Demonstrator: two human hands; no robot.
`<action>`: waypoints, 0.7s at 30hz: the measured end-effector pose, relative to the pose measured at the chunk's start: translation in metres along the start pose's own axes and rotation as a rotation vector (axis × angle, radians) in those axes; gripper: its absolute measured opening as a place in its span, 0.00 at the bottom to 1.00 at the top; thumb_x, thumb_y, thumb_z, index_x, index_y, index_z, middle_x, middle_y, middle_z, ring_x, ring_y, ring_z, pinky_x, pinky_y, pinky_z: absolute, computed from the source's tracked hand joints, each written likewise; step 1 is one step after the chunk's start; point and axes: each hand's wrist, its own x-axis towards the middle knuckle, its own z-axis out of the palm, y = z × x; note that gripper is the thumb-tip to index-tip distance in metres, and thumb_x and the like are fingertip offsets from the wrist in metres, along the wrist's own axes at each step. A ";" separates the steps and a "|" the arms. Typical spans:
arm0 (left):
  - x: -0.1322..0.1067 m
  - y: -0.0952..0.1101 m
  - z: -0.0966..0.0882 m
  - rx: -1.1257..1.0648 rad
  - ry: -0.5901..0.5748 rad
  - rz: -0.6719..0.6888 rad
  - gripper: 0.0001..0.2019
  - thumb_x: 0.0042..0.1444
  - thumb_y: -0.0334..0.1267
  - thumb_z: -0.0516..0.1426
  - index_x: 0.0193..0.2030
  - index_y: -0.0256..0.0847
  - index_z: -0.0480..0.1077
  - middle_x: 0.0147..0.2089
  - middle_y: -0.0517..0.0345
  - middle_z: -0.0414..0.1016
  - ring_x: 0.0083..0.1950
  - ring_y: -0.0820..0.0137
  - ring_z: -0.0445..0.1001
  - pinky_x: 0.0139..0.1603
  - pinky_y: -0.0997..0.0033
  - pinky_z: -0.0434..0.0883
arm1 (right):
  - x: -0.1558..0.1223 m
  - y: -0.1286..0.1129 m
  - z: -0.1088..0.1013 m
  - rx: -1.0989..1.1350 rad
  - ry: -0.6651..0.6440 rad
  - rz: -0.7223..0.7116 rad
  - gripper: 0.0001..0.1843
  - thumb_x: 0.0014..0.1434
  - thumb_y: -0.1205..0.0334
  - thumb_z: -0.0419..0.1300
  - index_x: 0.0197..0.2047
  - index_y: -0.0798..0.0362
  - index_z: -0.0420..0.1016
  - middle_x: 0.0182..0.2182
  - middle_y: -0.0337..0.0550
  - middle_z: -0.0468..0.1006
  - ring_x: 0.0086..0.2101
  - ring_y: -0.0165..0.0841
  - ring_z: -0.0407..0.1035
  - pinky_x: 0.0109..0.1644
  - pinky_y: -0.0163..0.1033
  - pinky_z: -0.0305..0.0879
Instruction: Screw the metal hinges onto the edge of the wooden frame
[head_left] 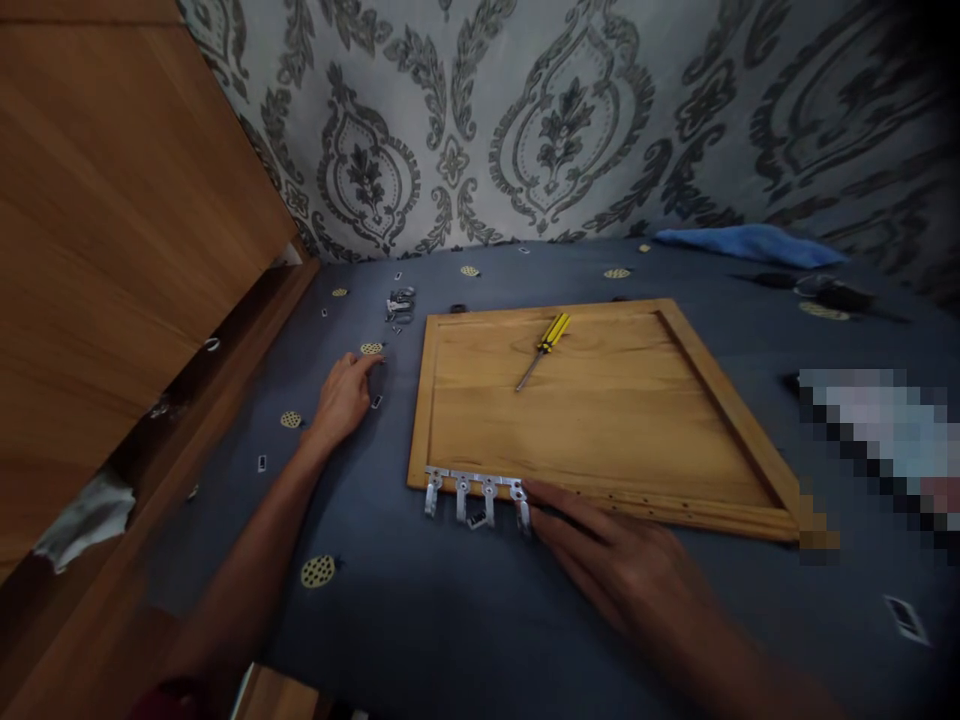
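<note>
- Hook rail (475, 478): shiny metal strip, four curved hooks, lying along the near edge of the wooden panel toward its left corner; hooks overhang the edge.
- Wooden panel (600, 430): honey-toned, visible grain, raised frame around a recessed field; small dark holes dot the near rail, right of the hooks.
- Right hand (630, 560): fingers extended, tips touching the rail's right end; cannot tell whether they grip it.
- Left hand (345, 398): well apart from the right, index finger reaching to the sheet; cannot tell whether anything is pinched.
- Screwdriver (553, 332): ribbed yellow-and-black handle, slim metal shank, lying aslant on the panel.
- Metal pieces (401, 304): small, shiny, loosely heaped beyond the left hand.
- Sheet (390, 600): dark blue-grey fabric, yellow pineapple prints; little black-and-white rectangles, any lettering too small to read.
- Backdrop (570, 120): pale, with grey damask medallions.
</note>
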 end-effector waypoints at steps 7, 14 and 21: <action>0.004 -0.007 -0.002 -0.045 0.041 -0.033 0.13 0.61 0.27 0.51 0.43 0.42 0.76 0.41 0.54 0.77 0.45 0.62 0.76 0.51 0.62 0.73 | -0.002 0.000 0.000 0.015 -0.008 0.014 0.22 0.73 0.73 0.48 0.47 0.52 0.85 0.51 0.47 0.88 0.33 0.34 0.86 0.35 0.38 0.84; 0.002 -0.003 -0.001 -0.077 0.011 -0.026 0.10 0.63 0.33 0.55 0.45 0.42 0.77 0.42 0.54 0.79 0.44 0.63 0.77 0.51 0.62 0.73 | 0.000 -0.002 -0.003 0.029 -0.012 0.018 0.20 0.72 0.74 0.50 0.46 0.53 0.84 0.51 0.48 0.88 0.34 0.35 0.86 0.36 0.38 0.85; -0.001 0.003 -0.003 -0.067 -0.001 -0.003 0.09 0.64 0.38 0.57 0.44 0.42 0.78 0.43 0.52 0.79 0.46 0.61 0.76 0.52 0.60 0.72 | 0.002 -0.002 -0.005 0.034 -0.021 0.022 0.19 0.72 0.74 0.50 0.47 0.53 0.84 0.51 0.48 0.88 0.32 0.34 0.86 0.36 0.38 0.85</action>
